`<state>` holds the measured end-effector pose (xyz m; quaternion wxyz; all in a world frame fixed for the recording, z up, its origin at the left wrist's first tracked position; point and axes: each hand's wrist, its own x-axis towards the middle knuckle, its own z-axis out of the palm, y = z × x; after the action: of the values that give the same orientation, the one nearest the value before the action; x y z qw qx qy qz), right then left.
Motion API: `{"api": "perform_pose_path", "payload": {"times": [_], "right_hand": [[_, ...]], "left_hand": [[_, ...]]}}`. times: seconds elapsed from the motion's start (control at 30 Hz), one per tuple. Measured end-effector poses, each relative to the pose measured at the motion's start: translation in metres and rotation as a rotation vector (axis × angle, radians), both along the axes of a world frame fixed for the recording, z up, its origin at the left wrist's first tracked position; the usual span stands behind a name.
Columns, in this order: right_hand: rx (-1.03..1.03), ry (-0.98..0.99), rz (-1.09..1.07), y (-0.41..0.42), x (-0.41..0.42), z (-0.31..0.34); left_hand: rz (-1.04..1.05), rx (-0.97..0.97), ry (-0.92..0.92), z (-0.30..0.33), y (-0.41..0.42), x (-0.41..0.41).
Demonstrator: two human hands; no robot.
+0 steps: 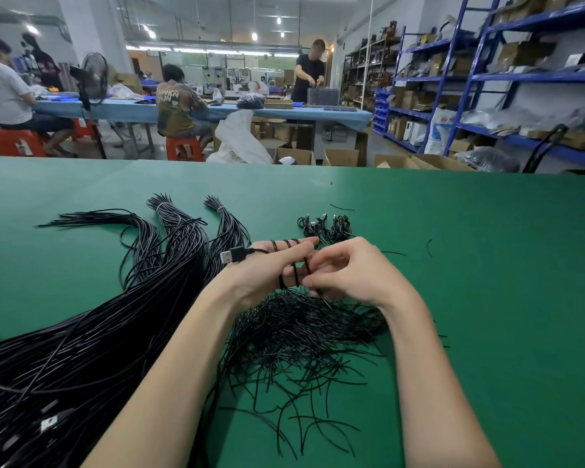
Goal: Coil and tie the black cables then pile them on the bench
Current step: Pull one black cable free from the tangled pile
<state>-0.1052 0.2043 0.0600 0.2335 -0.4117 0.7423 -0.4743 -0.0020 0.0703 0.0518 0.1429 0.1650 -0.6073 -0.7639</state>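
One black cable [286,261] is wound around the straight fingers of my left hand [264,268]; three turns show across the upper finger. Its single plug [231,256] juts out at nine o'clock from the hand. My right hand [345,271] pinches a thin black tie [321,295] against the coil, fingers curled narrow. Directly at six o'clock lies a loose heap of ties [304,336], too many to count. At twelve o'clock sits a small pile of finished coils [325,228]; their number I cannot tell. From seven to eleven o'clock, three fanned bundles of uncoiled cables [122,315] spread over the green bench [487,298]; two show a pale band near the tip.
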Motion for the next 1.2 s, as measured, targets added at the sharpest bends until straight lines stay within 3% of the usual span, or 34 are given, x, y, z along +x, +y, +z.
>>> {"api": "perform_pose_path", "payload": {"times": [0.17, 0.3, 0.37, 0.53, 0.67, 0.7, 0.77, 0.83, 0.93, 1.0, 1.1, 1.2], "right_hand": [[-0.112, 0.013, -0.17, -0.009, 0.004, -0.007], [-0.047, -0.158, 0.011, 0.001, 0.0, -0.004], [-0.066, -0.177, 0.003, 0.003, -0.002, -0.003], [-0.078, -0.094, -0.1, -0.005, -0.002, -0.013], [0.164, 0.099, -0.066, 0.003, -0.008, -0.007], [0.161, 0.174, -0.082, 0.007, -0.011, -0.003], [-0.039, 0.22, -0.094, 0.013, -0.016, 0.008], [-0.187, 0.218, 0.07, 0.014, -0.009, 0.017], [-0.113, 0.109, 0.317, 0.004, 0.015, 0.02], [-0.109, 0.066, 0.258, -0.005, 0.021, 0.017], [-0.136, 0.27, 0.111, -0.011, 0.016, 0.011], [-0.227, 0.122, -0.046, -0.011, 0.005, 0.005]], "left_hand": [[-0.005, -0.039, 0.023, 0.0, 0.003, -0.001], [0.041, -0.009, 0.034, 0.003, -0.002, 0.002], [0.007, -0.006, 0.049, 0.003, 0.0, 0.003], [-0.05, -0.059, 0.044, -0.001, 0.003, -0.002], [-0.066, -0.174, 0.018, -0.006, -0.001, -0.001], [-0.083, -0.214, 0.0, -0.007, -0.002, -0.001], [-0.156, -0.265, -0.033, -0.007, -0.002, 0.0], [-0.261, -0.372, -0.069, -0.005, 0.003, 0.004], [-0.352, -0.631, -0.11, 0.0, 0.012, 0.011], [-0.402, -0.566, -0.09, 0.001, 0.018, 0.012], [-0.435, -0.425, -0.117, 0.0, 0.019, 0.01], [-0.414, -0.276, -0.098, 0.002, 0.012, 0.008]]}}
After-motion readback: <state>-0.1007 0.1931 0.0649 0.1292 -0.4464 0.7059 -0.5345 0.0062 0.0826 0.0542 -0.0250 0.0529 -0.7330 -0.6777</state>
